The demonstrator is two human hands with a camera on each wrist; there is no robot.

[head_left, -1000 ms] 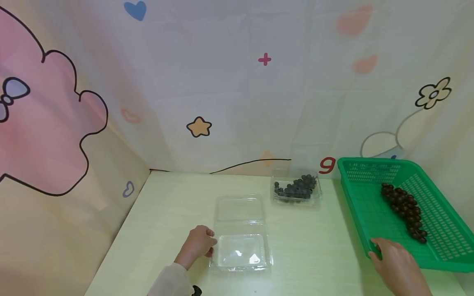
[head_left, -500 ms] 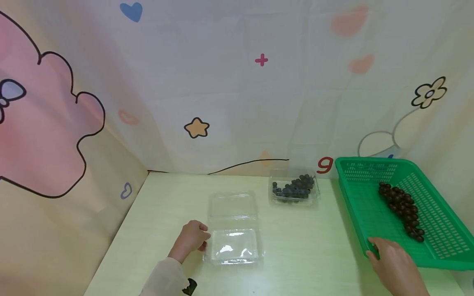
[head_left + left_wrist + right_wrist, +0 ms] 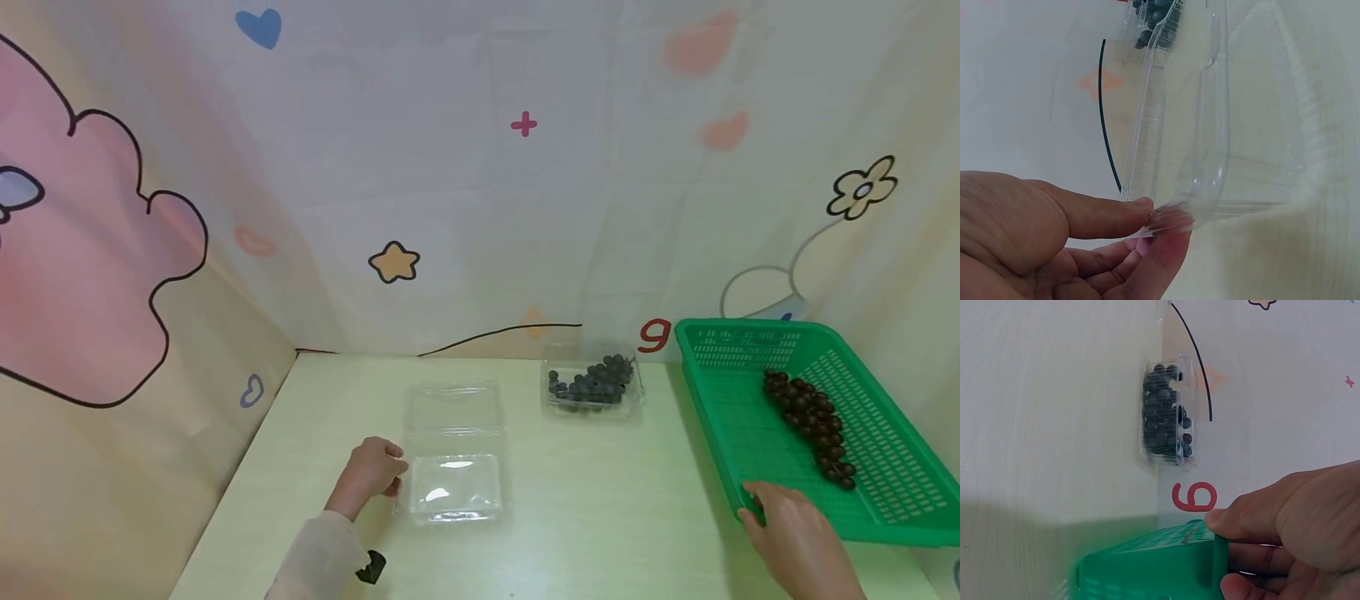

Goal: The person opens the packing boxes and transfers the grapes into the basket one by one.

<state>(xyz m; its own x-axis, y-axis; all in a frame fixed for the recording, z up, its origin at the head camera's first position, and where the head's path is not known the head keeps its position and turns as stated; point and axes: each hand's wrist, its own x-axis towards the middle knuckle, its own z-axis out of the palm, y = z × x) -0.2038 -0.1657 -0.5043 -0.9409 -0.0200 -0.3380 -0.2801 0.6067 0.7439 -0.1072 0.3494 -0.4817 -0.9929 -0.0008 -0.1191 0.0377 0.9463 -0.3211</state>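
An opened clear plastic clamshell box (image 3: 456, 483) lies on the table with its lid folded back toward the wall. My left hand (image 3: 369, 471) pinches the box's left edge between thumb and fingers, as the left wrist view shows close up. At the right, my right hand (image 3: 793, 525) grips the near left rim of a green plastic basket (image 3: 720, 450), thumb on one side and fingers on the other. Inside that basket lies a bunch of dark reddish grapes (image 3: 812, 421).
Against the back wall stands another clear box (image 3: 636, 404) holding dark grapes (image 3: 596, 383). A printed cloth (image 3: 465, 183) covers the walls behind and beside the table (image 3: 592, 508). A small black item (image 3: 371, 567) shows beside the left sleeve.
My left hand has shifted the opened clear box to the left and slightly toward the back wall. My right hand keeps its grip on the basket rim.
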